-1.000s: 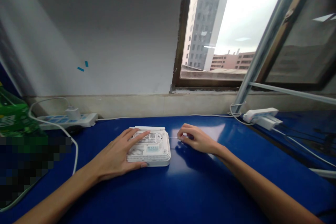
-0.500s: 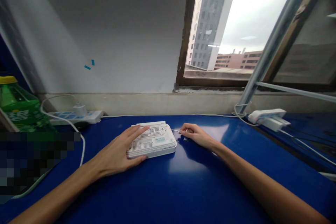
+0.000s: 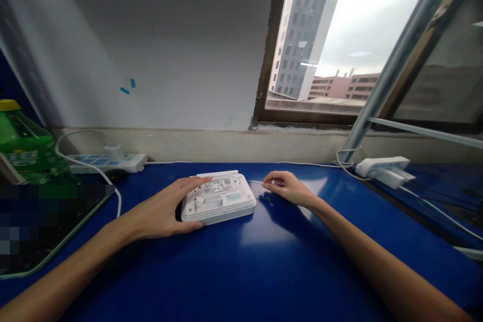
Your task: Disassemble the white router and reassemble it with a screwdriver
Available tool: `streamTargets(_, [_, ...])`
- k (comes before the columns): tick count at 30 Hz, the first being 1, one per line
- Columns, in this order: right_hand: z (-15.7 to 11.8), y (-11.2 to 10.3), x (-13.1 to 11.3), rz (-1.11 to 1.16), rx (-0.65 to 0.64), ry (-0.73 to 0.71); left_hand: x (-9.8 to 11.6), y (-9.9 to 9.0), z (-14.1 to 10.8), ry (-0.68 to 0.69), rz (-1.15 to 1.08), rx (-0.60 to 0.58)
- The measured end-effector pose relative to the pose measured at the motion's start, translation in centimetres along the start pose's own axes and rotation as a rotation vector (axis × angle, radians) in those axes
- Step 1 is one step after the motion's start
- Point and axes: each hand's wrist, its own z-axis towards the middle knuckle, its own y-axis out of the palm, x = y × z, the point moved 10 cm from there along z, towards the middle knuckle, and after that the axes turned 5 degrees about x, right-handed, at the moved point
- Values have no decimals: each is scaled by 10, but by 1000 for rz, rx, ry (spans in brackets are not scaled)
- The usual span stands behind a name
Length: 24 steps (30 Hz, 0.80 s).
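Note:
A white router (image 3: pixel 219 206) lies underside up on the blue table (image 3: pixel 241 271), with printed labels, vent holes and an antenna folded along its far edge. My left hand (image 3: pixel 166 209) is closed around its left end, thumb on the near side and fingers across the top. Just right of the router, my right hand (image 3: pixel 289 188) pinches a screwdriver (image 3: pixel 257 182). Its thin metal shaft points left towards the router, apart from it; most of the handle is hidden in my fingers. Small dark bits (image 3: pixel 267 198), perhaps screws, lie beneath that hand.
At the left stand a green bottle (image 3: pixel 26 146) and a power strip (image 3: pixel 132 162) with a white charger (image 3: pixel 113 152) and its cable. Another power strip (image 3: pixel 381 167) lies at the right by a metal pole (image 3: pixel 358 136). A wall and window close off the back.
My right hand has moved slightly right and up, drawing the screwdriver tip away from the router's edge. The left hand still holds the router, which has turned slightly. The camera view has shifted a little.

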Motion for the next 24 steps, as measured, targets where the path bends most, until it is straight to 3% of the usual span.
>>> streamTargets(7, [-10,-17,-38,139,95,-41,23,-13,-4,-120,276,63])
streamTargets(11, [-20,-15,-78,56,85,-180,43,-16,-6,18,326,92])
streamTargets(15, [-37,-2,-110,-68,-51,-366,54,-22,-7,168,331,213])
streamTargets(18, [-48,7,-117,-190,-121,-418,50,-17,-5,171,319,229])
streamTargets(24, [-56,13,-123,-293,-163,-445,26,6,-1,46,260,107])
